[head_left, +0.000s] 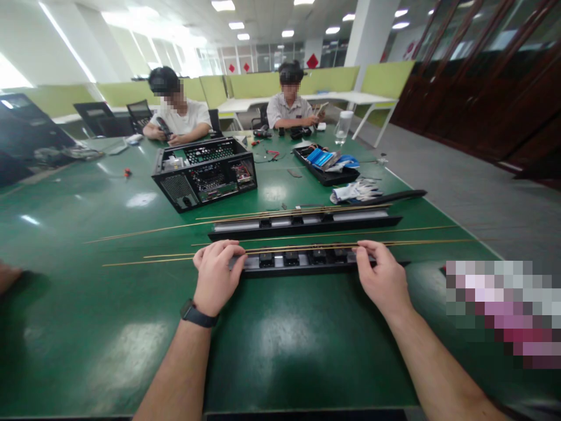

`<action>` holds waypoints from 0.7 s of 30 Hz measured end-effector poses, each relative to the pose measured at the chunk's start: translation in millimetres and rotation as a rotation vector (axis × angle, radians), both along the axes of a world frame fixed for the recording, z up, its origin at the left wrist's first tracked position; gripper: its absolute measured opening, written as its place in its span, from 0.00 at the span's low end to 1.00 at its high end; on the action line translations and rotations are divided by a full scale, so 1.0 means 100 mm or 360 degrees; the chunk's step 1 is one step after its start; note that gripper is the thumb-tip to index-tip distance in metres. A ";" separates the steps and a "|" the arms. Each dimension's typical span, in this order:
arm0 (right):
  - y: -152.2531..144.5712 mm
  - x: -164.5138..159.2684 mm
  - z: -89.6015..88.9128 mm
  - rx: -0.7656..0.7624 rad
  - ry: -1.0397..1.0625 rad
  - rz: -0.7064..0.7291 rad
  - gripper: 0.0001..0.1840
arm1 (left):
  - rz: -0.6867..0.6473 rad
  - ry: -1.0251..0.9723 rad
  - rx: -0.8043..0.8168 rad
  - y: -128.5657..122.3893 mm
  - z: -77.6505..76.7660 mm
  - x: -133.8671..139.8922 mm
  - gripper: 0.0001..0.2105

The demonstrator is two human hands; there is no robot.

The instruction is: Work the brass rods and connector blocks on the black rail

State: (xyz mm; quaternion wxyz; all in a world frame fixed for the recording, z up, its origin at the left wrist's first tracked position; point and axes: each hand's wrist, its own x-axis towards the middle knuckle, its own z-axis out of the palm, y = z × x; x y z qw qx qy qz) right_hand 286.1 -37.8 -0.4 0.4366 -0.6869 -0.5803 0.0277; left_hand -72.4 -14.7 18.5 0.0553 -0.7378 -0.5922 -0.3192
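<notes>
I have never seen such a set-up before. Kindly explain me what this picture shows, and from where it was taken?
There is no machine here, only a person's bare hands. The single picture comes from a camera on that person's head, looking forward and down. The left hand, with a dark wristband, and the right hand appear to pinch thin golden rods above a black rail. On the green table, farther away, lie a second rail, white gloves, a black tray and an open computer case. Two other people sit across.
</notes>
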 end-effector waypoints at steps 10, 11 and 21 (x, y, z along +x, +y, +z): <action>0.00 0.01 0.00 -0.0009 0.0018 0.0015 0.15 | -0.0054 -0.0002 0.0069 -0.01 -0.04 0.10 0.06; 0.00 0.01 -0.01 -0.0016 0.0018 0.0013 0.15 | -0.0039 0.0004 0.0062 -0.01 -0.02 0.08 0.06; 0.00 0.01 -0.02 0.0016 0.0019 0.0016 0.15 | 0.0367 -0.0005 -0.0050 -0.02 0.10 -0.16 0.02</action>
